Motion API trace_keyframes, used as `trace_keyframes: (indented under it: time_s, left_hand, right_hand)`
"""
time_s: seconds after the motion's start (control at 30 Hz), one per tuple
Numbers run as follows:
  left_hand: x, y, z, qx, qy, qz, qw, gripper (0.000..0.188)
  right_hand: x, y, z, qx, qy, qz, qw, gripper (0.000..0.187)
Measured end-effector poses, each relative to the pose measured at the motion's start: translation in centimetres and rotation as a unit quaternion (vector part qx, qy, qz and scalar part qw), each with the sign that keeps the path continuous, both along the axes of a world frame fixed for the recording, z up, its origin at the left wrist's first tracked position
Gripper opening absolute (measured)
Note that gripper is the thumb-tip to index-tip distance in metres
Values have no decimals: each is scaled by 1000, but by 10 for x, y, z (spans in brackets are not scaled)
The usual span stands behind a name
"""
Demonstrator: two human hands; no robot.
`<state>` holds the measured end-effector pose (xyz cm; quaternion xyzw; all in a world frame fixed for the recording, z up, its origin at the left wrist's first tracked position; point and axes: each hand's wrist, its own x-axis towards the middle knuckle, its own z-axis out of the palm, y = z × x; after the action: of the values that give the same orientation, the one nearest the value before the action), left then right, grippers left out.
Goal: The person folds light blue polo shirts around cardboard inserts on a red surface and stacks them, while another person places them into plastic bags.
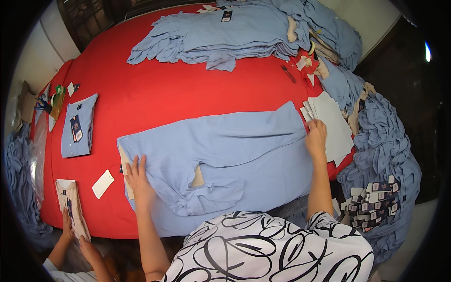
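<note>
A light blue shirt (pixel 253 141) lies spread and partly folded in front of me, one sleeve bunched over its middle. My left hand (pixel 139 181) rests on the collar end, fingers apart, beside a beige inner strip. At the shirt's right end, my right hand (pixel 317 136) has its fingers curled together by the near-left edge of a stack of white sheets (pixel 331 127). What those fingers grip, if anything, cannot be made out. A white tag (pixel 103 184) on a red string lies left of the collar.
A red cloth (pixel 164 89) covers the table. Stacked blue shirts (pixel 235 33) lie at the back, near thread snips (pixel 288 74). A folded blue shirt (pixel 84 124) sits left. Another person's hands (pixel 68 225) hold a folded beige garment (pixel 73 207). Dark tags (pixel 376 202) lie on blue garments at right.
</note>
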<state>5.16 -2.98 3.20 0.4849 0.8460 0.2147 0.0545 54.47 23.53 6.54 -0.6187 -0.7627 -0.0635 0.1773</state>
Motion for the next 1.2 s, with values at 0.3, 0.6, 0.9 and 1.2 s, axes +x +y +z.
trace_keyframes:
  time_s: [0.3,0.6,0.9,1.2]
  left_hand:
    - [1,-7,-2,-27,51,7,998,80]
    - [3,-11,-8,-4,56,11,998,67]
    - [-3,-19,-21,72,82,-39,993,63]
    - [7,-19,-17,190,57,-27,980,36]
  right_hand:
    - [-60,58,-55,20,24,-40,999,41]
    - [-8,-11,-13,-85,82,13,993,40]
    - [27,-38,-11,-20,36,-10,999,30]
    - [-52,-50,-50,-38,98,128,986,42]
